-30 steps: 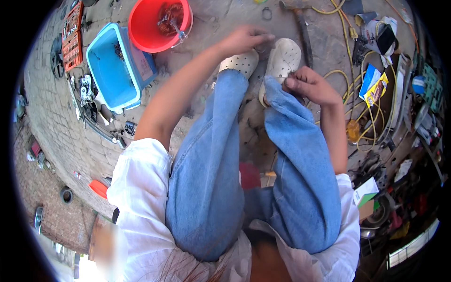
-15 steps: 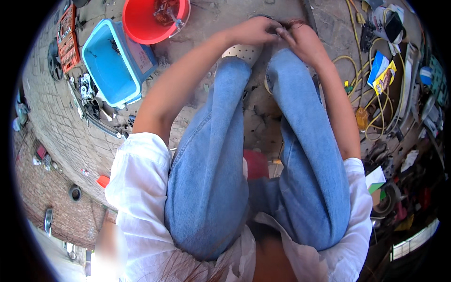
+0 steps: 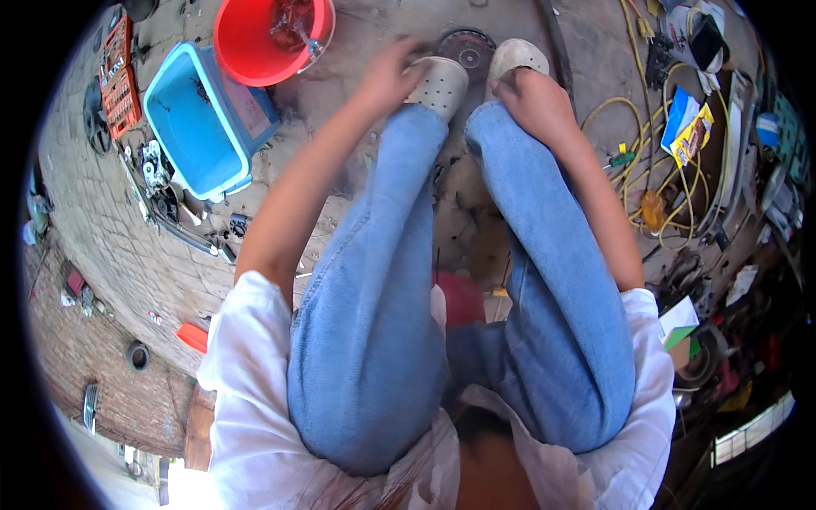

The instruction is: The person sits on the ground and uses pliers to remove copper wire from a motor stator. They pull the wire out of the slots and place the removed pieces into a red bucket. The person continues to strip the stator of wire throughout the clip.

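My left hand (image 3: 389, 78) is beside the left cream clog (image 3: 439, 87), blurred by motion. Its fingers look apart, and I see nothing held in them. In front of the right cream clog (image 3: 520, 56), my right hand (image 3: 537, 100) is curled inward, fingers closed; a small dark patch shows at the fingertips, too unclear to name. A dark round disc with a toothed-looking rim (image 3: 466, 51) lies on the ground between the two clogs, touched by neither hand.
A light blue tub (image 3: 240, 166) and a red bucket (image 3: 223, 51) with reddish coils stand on the left. Beyond them is an orange tool case (image 3: 121, 102). Yellow cable (image 3: 631, 110) loops on the right, near a green-handled screwdriver (image 3: 623, 159) and piled scrap.
My hands were together over the disc and have moved apart. The left has swung left and the right has drawn back toward me, uncovering the disc and the right clog.
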Tool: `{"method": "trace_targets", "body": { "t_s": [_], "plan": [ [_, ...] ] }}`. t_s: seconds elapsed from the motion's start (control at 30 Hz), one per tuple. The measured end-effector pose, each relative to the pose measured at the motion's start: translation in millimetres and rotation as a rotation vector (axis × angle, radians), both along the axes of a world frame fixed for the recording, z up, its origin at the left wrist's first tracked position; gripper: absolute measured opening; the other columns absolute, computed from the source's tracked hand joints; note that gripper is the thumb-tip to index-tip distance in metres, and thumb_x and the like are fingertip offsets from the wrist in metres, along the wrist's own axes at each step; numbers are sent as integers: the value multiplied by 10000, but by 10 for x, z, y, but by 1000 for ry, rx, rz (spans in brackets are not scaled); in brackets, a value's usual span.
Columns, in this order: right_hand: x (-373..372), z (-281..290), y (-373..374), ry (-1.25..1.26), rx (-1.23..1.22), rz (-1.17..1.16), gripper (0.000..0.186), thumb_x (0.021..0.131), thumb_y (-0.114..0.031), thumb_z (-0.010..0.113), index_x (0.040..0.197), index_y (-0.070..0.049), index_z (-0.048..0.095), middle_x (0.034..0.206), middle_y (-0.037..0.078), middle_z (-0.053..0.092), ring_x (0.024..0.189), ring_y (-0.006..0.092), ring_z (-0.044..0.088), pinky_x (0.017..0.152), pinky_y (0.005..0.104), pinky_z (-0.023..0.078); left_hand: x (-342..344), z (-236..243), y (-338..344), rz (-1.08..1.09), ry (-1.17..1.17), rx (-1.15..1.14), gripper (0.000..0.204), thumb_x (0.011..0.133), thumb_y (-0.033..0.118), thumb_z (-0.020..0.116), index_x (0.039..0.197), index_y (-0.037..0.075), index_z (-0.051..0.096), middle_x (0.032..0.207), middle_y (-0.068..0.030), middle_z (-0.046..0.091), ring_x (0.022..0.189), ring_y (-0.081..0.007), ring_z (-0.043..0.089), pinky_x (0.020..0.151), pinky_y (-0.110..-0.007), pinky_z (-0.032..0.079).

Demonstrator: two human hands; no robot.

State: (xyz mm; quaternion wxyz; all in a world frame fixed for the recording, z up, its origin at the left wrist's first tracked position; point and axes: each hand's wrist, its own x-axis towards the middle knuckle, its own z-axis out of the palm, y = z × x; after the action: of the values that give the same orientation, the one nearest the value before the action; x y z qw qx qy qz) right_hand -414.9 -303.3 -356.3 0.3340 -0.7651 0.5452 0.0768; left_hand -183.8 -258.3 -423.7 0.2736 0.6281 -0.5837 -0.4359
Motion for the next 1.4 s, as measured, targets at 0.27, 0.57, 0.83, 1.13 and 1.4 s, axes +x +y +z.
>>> {"method": "trace_targets", "body": {
  "t_s": [0.27,0.57,0.83,1.13,1.4],
  "plan": [
    [-97,-198,126,-13,42,11,339,832,-345,592,873,-15,663,837,190,649,815,360,624,727,443,496,243,164,2060,27,-277,780,317,828,163,618,1099,2,582,1008,-204,617,913,-347,618,791,-390,495],
    [-41,-211,145,-22,41,33,314,837,-326,591,887,-26,669,857,160,657,824,329,630,726,422,499,225,102,2493,-186,-310,919,317,809,188,635,1064,4,599,1012,-216,613,907,-355,616,787,-398,492],
    [-63,-201,175,-26,44,1,308,826,-316,599,897,-25,669,861,180,657,830,350,625,737,429,494,263,56,2526,-207,-322,935,319,791,210,650,1033,5,613,1016,-228,609,902,-362,614,783,-405,489],
    [-27,-233,18,-400,185,-264,314,846,-306,630,917,-4,681,794,179,658,759,285,640,698,376,475,257,1,2608,-189,-305,942,323,772,235,667,999,7,630,1020,-240,606,897,-370,611,779,-413,486],
    [127,-422,-887,-392,418,-335,308,884,-312,617,749,-38,573,677,-19,510,639,80,473,629,253,433,255,-2,2701,-161,-298,978,329,754,257,682,968,9,644,1024,-252,602,892,-378,609,775,-420,483]
  ]
}}
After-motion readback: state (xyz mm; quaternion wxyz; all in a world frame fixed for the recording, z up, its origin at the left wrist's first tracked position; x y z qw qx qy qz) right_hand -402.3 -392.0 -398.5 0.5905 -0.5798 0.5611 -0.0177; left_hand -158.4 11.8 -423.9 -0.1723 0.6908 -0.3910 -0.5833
